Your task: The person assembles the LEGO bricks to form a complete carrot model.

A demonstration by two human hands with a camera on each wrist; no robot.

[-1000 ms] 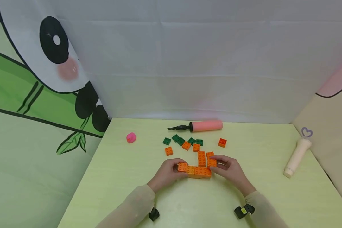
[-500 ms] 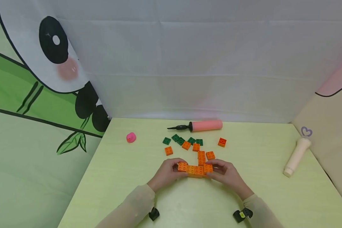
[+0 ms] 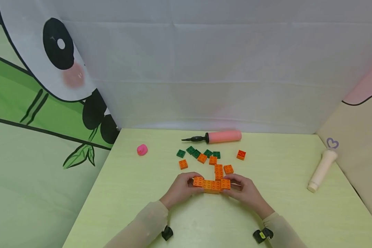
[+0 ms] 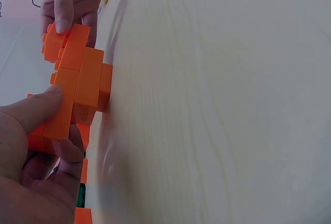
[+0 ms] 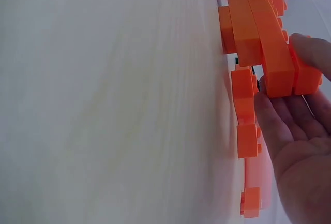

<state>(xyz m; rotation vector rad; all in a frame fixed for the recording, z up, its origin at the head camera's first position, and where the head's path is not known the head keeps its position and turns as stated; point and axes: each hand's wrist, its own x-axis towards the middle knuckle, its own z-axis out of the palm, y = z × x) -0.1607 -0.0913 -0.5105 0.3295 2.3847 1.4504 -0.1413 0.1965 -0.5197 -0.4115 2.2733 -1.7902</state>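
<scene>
An orange block structure (image 3: 207,185) of several stacked layers stands near the middle of the table, its upper part wider than its base. My left hand (image 3: 182,189) grips its left end, thumb on the near side. At the right end, my right hand (image 3: 247,193) pinches a small orange brick (image 3: 225,184) on top of the structure. The left wrist view shows the left hand (image 4: 39,146) around one end of the long orange bricks (image 4: 66,94). In the right wrist view the thumb of the right hand (image 5: 305,141) presses the orange end brick (image 5: 306,74).
Behind the structure lie loose orange bricks (image 3: 218,171), several green bricks (image 3: 181,153) and a red-orange brick (image 3: 241,155). Farther back is a pink pump (image 3: 224,136). A pink toy (image 3: 142,150) sits at the left, a cream bubble wand (image 3: 322,170) at the right edge.
My right hand has moved left and slightly toward the near edge, bringing its small orange brick onto the structure's right end. The left hand has kept its grip in place.
</scene>
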